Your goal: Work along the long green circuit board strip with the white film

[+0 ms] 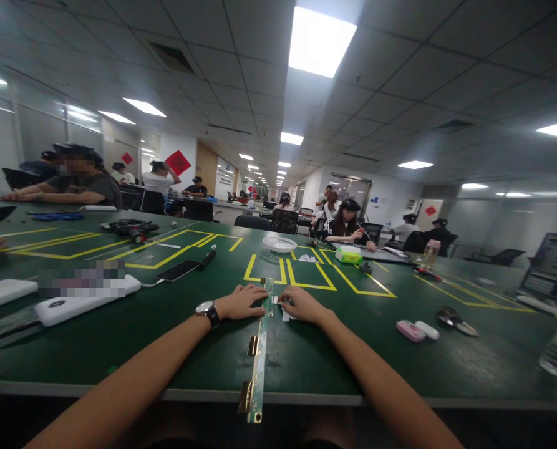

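A long, narrow green circuit board [258, 368] with gold-coloured flaps along its left side runs away from me, its near end jutting past the table edge. My left hand [241, 303], with a watch [206, 307] on the wrist, lies flat with fingers stretched out, their tips touching the left edge of the board's far part. On the other side, my right hand [302, 304] has its fingers pinched close to the board, at a small white piece [275, 300]. Its exact kind is too small to tell. A white scrap [286, 316] shows under the right fingers.
Beyond my hands stand a white round dish [279, 244] and a green-and-white packet [348, 254]. A phone [179, 270] and a white power bank [88, 299] lie left. At right are a pink case [410, 331] and scissors-like tool [458, 321]. Several people sit around.
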### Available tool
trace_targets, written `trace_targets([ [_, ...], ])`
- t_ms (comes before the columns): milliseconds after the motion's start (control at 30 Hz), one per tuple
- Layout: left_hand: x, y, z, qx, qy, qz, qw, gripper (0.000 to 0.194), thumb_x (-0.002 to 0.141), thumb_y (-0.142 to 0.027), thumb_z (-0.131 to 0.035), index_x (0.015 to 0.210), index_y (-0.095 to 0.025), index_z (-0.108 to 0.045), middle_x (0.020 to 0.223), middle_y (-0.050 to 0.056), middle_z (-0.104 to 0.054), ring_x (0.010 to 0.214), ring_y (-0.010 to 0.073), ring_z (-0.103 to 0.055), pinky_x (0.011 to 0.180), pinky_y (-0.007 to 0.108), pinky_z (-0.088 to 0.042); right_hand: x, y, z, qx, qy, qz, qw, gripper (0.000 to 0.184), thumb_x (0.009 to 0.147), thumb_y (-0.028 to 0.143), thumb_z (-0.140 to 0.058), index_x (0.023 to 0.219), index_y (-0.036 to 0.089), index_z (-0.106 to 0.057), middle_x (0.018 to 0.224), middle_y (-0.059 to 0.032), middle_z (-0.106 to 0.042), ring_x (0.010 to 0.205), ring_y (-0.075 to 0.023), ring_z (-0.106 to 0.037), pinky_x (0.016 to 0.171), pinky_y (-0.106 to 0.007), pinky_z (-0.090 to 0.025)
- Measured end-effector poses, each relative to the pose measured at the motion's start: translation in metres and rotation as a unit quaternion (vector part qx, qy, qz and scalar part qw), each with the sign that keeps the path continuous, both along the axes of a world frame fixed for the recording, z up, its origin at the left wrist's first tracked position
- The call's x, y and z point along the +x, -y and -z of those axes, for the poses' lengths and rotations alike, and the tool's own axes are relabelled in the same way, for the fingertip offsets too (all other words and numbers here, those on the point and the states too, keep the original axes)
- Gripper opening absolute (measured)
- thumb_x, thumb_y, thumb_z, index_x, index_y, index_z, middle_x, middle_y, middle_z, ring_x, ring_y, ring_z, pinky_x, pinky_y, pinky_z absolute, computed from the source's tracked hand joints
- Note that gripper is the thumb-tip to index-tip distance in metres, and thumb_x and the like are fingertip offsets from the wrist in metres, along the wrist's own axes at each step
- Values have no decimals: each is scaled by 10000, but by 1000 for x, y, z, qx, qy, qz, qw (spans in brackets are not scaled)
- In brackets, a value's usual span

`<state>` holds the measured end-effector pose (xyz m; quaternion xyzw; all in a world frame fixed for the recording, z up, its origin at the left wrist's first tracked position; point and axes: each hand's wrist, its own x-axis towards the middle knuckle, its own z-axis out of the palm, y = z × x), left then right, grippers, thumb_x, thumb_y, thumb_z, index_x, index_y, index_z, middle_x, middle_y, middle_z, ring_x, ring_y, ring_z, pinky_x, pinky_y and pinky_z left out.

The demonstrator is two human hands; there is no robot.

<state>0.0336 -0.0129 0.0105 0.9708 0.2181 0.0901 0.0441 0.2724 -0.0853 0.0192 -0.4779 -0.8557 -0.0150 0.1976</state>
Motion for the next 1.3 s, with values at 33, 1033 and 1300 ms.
trace_targets([
  [33, 0, 0, 0, 2, -1, -3, 1000, 568, 921, -604, -353, 1401, -301, -366, 1440, 62, -372, 1271, 293, -329, 973, 460, -274, -2, 0, 1, 5, -1, 0, 1000, 162, 813, 201, -560, 914, 161, -681, 882, -70, -632, 823, -164, -565, 764, -261, -421],
  [1033, 0, -1, 1, -1, -3, -5, 1000, 568, 922, -605, -350, 1404, -306, -362, 1445, 69, -361, 1278, 297, -322, 973, 465, -281, 1, 5, 1, -3, -26, -27, 999, 174, 843, 212, -554, 971, 156, -658, 941, -78, -608, 878, -170, -556, 817, -290, -430],
  [1300, 1, 0, 1, 1, -8, -9, 1000, 563, 924, -592, -359, 1402, -295, -369, 1442, 75, -366, 1275, 300, -324, 974, 473, -277, 3, 2, 4, 4, -21, -33, 999, 167, 835, 189, -557, 963, 157, -660, 944, -81, -610, 900, -176, -554, 843, -300, -427],
])
